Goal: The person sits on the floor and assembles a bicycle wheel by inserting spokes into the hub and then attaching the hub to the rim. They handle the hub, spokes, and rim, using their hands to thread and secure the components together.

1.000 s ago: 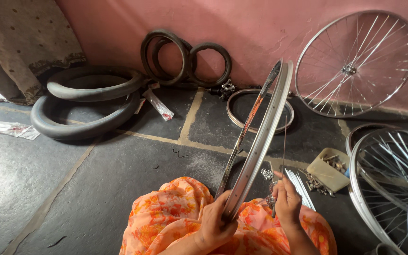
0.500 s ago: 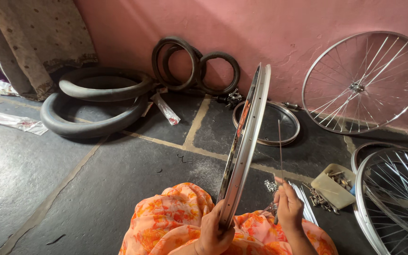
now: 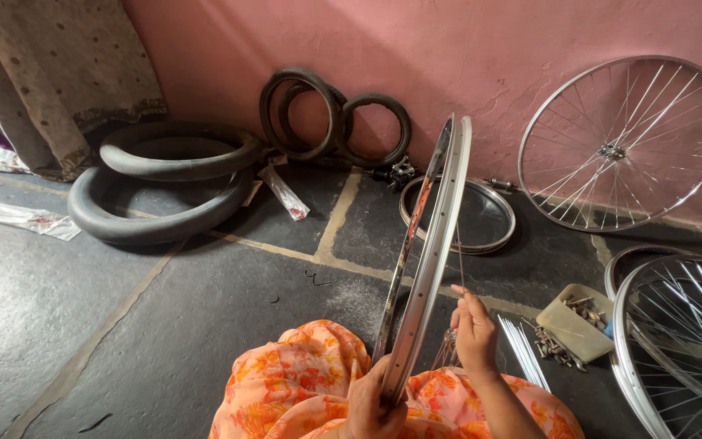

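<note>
We note the bare rim [image 3: 432, 252] is polished metal, glossy, with a rust-tinged inner band. Thin wire spokes [image 3: 522, 349] are bright steel. The tyres [image 3: 164, 183] look matt black rubber. Our lap cloth [image 3: 302, 382] is soft printed fabric. The floor [image 3: 123, 325] is rough dull stone; the wall [image 3: 465, 57] is matt painted plaster.

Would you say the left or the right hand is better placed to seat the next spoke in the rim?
Probably the right hand: it pinches a thin spoke beside the rim, while the left hand grips the rim's lower edge.
</note>
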